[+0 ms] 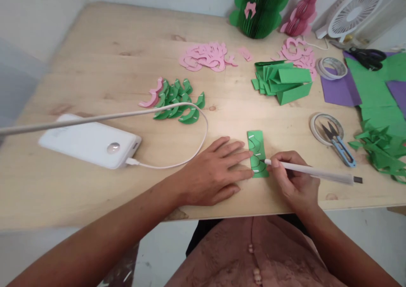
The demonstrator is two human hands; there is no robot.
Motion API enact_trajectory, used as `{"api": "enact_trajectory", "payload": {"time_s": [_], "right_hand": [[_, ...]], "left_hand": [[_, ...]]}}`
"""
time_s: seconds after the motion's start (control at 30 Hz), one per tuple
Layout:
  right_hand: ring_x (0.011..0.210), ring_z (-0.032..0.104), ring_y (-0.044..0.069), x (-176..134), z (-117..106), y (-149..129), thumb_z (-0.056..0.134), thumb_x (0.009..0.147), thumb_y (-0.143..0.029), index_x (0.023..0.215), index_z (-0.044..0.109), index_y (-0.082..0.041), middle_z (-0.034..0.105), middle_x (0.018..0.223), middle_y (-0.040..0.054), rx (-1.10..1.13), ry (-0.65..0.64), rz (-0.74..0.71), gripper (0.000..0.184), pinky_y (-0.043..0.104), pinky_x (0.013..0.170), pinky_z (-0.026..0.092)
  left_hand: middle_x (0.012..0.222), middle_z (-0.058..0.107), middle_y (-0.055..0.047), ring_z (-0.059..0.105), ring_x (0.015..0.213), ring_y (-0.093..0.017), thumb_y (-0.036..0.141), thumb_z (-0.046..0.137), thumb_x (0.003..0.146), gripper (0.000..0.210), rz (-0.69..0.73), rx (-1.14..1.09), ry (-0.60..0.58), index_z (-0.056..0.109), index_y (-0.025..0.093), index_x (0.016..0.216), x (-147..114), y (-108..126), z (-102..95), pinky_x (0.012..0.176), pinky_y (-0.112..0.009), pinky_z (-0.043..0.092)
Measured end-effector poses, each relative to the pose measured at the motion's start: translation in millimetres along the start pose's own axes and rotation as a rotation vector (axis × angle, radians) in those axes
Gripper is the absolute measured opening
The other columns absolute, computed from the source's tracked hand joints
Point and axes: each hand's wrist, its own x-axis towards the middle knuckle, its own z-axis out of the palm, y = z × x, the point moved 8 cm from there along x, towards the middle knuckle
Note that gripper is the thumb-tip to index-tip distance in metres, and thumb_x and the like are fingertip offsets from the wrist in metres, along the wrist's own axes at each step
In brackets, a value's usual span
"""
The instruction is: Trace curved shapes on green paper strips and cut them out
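Observation:
A small green paper strip [258,143] lies upright in front of me, marked with curved dark lines and short white staples. My left hand [215,170] rests flat on the table with fingers spread, its fingertips on the strip's left edge. In my right hand [293,177] is a white pen [312,170], pinched near its tip. The pen's tip touches the strip's right side, at a drawn curve. Its back end points right, over the table.
Behind my hands lie cut green curved pieces [173,99], pink paper cutouts [206,56] and folded green strips [283,82]. A white power bank [90,141] with a cable stands left. To the right are tape rolls [332,68], blue thread snips [342,149], black scissors [368,58] and green scraps [383,147].

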Motion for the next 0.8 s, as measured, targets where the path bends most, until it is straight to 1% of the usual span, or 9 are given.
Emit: {"api": "enact_trajectory", "payload": {"time_s": [0.33, 0.57, 0.7, 0.8], "right_hand": [[0.053, 0.058, 0.011, 1.7, 2.6, -1.7, 0.058, 0.092, -0.026, 0.082, 0.06, -0.022, 0.065, 0.066, -0.0023, 0.002, -0.017, -0.052, 0.011, 0.022, 0.048, 0.043], [0.052, 0.057, 0.012, 2.4, 0.9, -3.0, 0.057, 0.092, -0.028, 0.08, 0.061, -0.021, 0.065, 0.065, -0.0011, -0.019, -0.014, -0.029, 0.014, 0.023, 0.047, 0.043], [0.048, 0.052, 0.011, 2.9, 0.3, -6.2, 0.057, 0.092, -0.029, 0.079, 0.06, -0.021, 0.063, 0.062, -0.0015, -0.051, -0.014, -0.047, 0.015, 0.023, 0.044, 0.04], [0.048, 0.052, 0.011, 2.8, 0.1, -6.6, 0.056, 0.092, -0.029, 0.08, 0.06, -0.021, 0.062, 0.062, -0.0017, -0.057, -0.012, -0.052, 0.015, 0.024, 0.044, 0.039]], "left_hand": [[0.147, 0.05, -0.008, 0.039, 0.137, -0.03, 0.035, 0.056, 0.091, 0.035, -0.006, -0.001, -0.005, 0.062, 0.027, 0.125, -0.5, 0.0, 0.4, 0.117, -0.052, 0.023], [0.147, 0.049, -0.008, 0.039, 0.137, -0.03, 0.035, 0.056, 0.092, 0.035, -0.006, 0.005, -0.004, 0.061, 0.027, 0.126, -0.3, -0.1, 0.5, 0.117, -0.052, 0.023], [0.147, 0.05, -0.008, 0.039, 0.137, -0.031, 0.035, 0.055, 0.092, 0.035, -0.005, 0.002, -0.008, 0.061, 0.027, 0.126, -0.2, 0.2, 0.2, 0.117, -0.053, 0.023], [0.147, 0.049, -0.008, 0.038, 0.137, -0.031, 0.034, 0.055, 0.092, 0.035, -0.004, -0.001, -0.011, 0.061, 0.027, 0.126, -0.3, -0.1, 0.4, 0.116, -0.053, 0.023]]}}
